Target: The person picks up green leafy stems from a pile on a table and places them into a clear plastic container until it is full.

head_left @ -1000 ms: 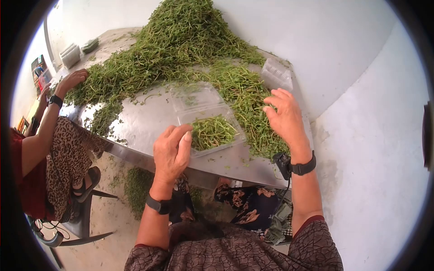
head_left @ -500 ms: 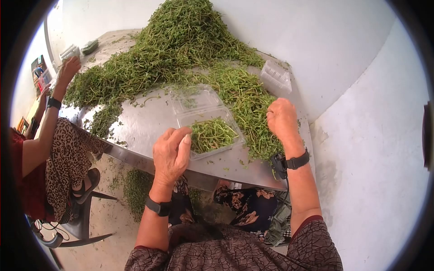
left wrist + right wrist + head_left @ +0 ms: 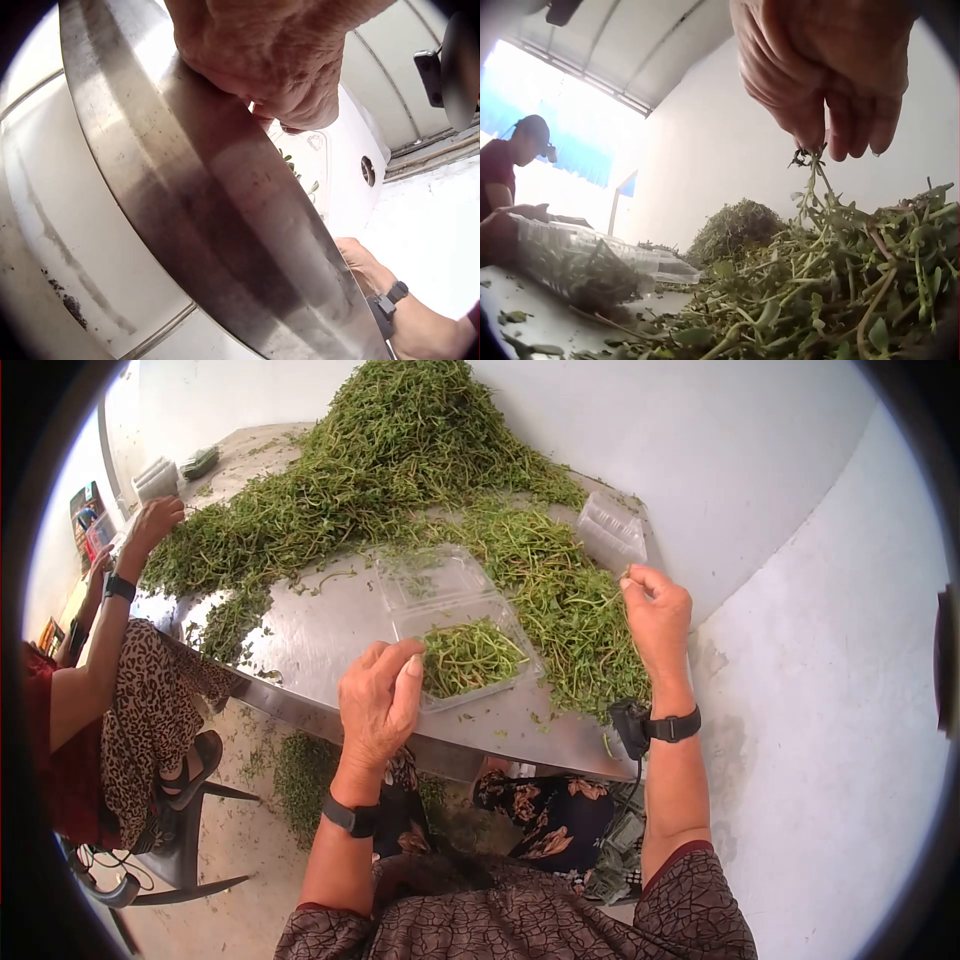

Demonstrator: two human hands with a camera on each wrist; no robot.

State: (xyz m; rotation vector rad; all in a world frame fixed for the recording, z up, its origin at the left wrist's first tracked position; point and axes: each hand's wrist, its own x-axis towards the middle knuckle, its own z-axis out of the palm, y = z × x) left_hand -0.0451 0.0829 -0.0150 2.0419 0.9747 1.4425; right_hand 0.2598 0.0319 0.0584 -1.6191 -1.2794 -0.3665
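A clear plastic box (image 3: 470,630) lies with its lid opened back on the metal table, green stems (image 3: 472,656) in its near half. My left hand (image 3: 378,700) holds the box's near left edge between thumb and curled fingers. Over the right end of the loose greens (image 3: 575,610), my right hand (image 3: 658,622) is raised. In the right wrist view, the fingertips of my right hand (image 3: 825,82) pinch a thin sprig (image 3: 815,172) just above the heap. The left wrist view shows my left hand (image 3: 270,60) at the table edge, its fingertips mostly hidden.
A tall heap of greens (image 3: 400,450) covers the back of the table (image 3: 320,620). Stacked clear boxes (image 3: 611,532) stand at the right back, more containers (image 3: 156,482) at the far left. Another person (image 3: 90,690) sits at the left, one hand by the heap.
My right hand dipped to the greens with its fingers curled, then rose and moved right with a sprig. My left hand stays at the box. The other person's hand moved off the heap's left edge.
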